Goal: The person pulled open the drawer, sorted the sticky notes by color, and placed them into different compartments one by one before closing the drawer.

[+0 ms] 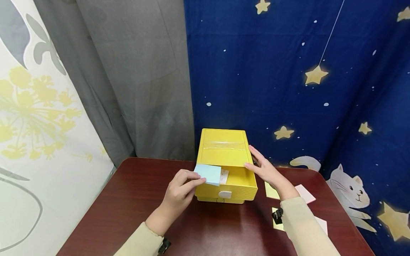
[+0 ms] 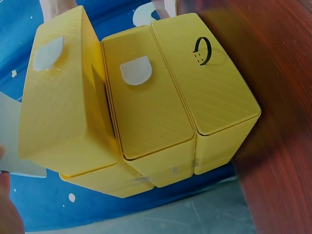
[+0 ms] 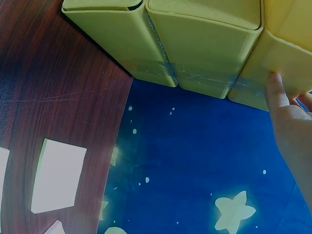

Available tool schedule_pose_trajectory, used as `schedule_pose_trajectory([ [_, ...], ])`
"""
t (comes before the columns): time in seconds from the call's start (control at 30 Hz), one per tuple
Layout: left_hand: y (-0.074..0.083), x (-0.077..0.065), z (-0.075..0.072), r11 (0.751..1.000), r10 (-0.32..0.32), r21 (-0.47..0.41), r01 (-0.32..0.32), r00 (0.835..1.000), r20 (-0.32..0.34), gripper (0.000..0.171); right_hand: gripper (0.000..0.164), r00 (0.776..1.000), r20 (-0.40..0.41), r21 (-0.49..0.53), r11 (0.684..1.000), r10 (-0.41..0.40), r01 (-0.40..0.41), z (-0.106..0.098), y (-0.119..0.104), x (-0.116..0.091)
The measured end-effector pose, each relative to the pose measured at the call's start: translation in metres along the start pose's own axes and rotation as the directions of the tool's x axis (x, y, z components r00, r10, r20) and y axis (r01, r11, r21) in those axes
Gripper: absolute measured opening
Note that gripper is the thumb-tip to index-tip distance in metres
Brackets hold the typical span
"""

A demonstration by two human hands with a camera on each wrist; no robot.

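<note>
A yellow stack of drawers [image 1: 224, 149] stands at the back of the table, its top drawer [image 1: 240, 193] pulled out. My left hand [image 1: 179, 193] pinches a light blue pad of sticky notes [image 1: 209, 173] between thumb and fingers, over the drawer's left side. Part of the pad [image 2: 19, 146] also shows at the left wrist view's edge. Inside the drawer lies a small whitish paper [image 1: 224, 176] with faint marks, partly covered by the pad. My right hand [image 1: 269, 172] rests against the stack's right side; a fingertip touches the yellow wall in the right wrist view, where the hand [image 3: 292, 122] is partly cut off.
Yellow and pale pink note pads, including a pink one [image 1: 305, 193], lie on the dark red table [image 1: 134, 199] at right, some partly behind my right forearm. Below the pulled-out drawer are a middle drawer [image 2: 151, 112] with a white tab and a bottom one [image 2: 219, 92] with a black loop.
</note>
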State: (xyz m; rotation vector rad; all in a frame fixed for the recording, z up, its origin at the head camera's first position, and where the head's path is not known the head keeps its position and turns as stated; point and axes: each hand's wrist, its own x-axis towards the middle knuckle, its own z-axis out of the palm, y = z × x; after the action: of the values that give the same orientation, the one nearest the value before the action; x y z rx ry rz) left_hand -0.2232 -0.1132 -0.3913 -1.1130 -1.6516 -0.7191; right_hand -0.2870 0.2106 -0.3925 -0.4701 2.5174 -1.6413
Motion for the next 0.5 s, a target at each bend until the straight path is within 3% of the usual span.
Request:
schedule_pose_trajectory([
  [0.17,0.0019,0.0028,0.0038,1.0,0.015,-0.025,-0.015,1.0,0.011,0.021,0.078,1.0,0.0,0.003,1.0,-0.004,0.004,-0.0004,0.0013,0.0006],
  [0.5,0.0048,0.0065,0.0073,0.999,-0.007,-0.034,0.011,0.996,0.094,0.022,0.078,1.0,-0.001,-0.001,1.0,-0.005,0.005,-0.001,0.001,0.0008],
])
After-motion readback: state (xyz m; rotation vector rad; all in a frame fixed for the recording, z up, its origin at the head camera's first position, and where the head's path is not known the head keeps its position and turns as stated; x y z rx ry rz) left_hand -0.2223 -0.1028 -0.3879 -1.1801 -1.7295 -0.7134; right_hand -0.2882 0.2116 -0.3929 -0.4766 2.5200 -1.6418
